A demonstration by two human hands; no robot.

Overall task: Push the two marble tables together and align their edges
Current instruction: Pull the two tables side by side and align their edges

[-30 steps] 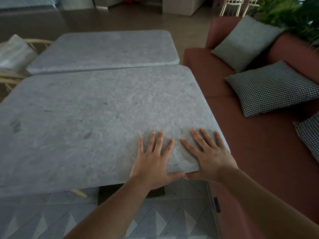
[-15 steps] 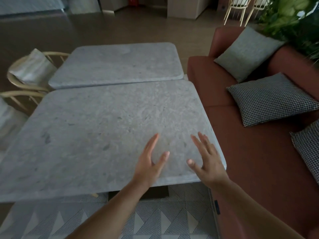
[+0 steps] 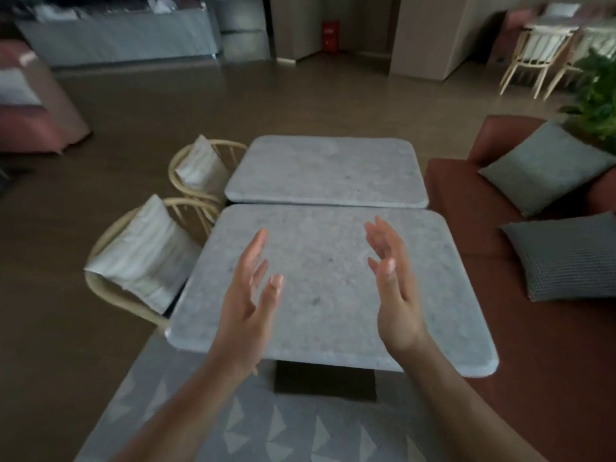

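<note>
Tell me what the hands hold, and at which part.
Nothing is held: left hand and right hand hover, fingers straight, above the near marble table.

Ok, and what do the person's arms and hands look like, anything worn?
Nothing worn shows. The left hand and right hand have no gloves; both forearms are bare, with no sleeves or watch. Fingers seem ringless, though the picture is soft.
</note>
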